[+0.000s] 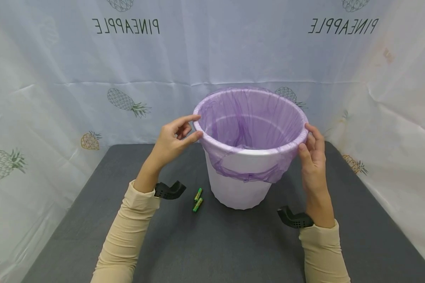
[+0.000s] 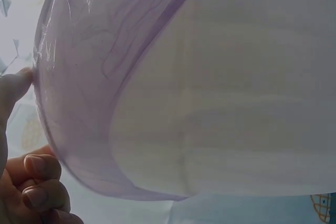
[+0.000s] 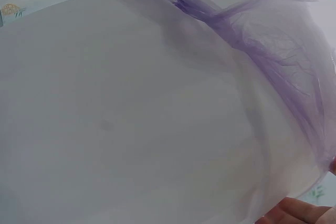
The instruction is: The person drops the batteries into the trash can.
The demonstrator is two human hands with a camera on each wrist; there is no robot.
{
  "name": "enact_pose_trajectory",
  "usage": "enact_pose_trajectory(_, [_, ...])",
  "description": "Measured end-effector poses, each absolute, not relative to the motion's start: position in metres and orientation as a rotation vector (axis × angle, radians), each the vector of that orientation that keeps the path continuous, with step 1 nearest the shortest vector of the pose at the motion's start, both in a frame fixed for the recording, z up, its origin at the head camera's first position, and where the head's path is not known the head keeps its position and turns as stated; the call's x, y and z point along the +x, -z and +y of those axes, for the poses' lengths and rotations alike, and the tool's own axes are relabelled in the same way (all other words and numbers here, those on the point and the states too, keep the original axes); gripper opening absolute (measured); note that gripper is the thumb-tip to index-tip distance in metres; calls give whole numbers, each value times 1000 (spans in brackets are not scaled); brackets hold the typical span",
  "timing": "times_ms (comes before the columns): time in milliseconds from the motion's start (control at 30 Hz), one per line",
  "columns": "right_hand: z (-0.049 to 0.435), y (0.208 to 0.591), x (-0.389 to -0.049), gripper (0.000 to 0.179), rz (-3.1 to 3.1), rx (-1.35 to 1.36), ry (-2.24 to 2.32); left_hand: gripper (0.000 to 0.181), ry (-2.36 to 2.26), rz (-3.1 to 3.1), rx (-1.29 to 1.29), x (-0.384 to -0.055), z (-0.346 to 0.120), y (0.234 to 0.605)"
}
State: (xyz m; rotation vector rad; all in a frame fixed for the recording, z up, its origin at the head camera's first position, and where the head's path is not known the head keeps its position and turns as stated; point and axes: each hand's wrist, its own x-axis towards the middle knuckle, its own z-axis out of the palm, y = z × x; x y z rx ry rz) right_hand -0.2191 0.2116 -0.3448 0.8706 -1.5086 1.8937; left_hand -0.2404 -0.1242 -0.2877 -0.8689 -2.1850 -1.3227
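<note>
A white trash can stands on the dark table, lined with a thin purple trash bag folded out over its rim. At the rim's left side, my left hand holds the edge with thumb and index finger, the other fingers curled. My right hand grips the right side of the rim, thumb lower and fingers higher. The left wrist view shows the bag's fold smooth against the wall near the left fingers. In the right wrist view, the bag hangs bunched below the rim.
Two green batteries lie on the table, left of the trash can's base. A pineapple-print curtain surrounds the table at the back and sides. Black wrist mounts stick inward from both wrists.
</note>
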Motion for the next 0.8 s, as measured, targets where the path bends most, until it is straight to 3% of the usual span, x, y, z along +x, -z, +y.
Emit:
enact_pose_trajectory(200, [211,345,-219,42,-1512,862,-1896,78,1303,-2124,-904,-238,-128,292])
enact_pose_trajectory(433, [211,344,-219,43,-1515,851,-1906,35,1302,-2089,-868,-231,-134,296])
enact_pose_trajectory(800, [211,345,-219,42,-1509,856,-1896,34,1336,-2071,-862,-225,-147,309])
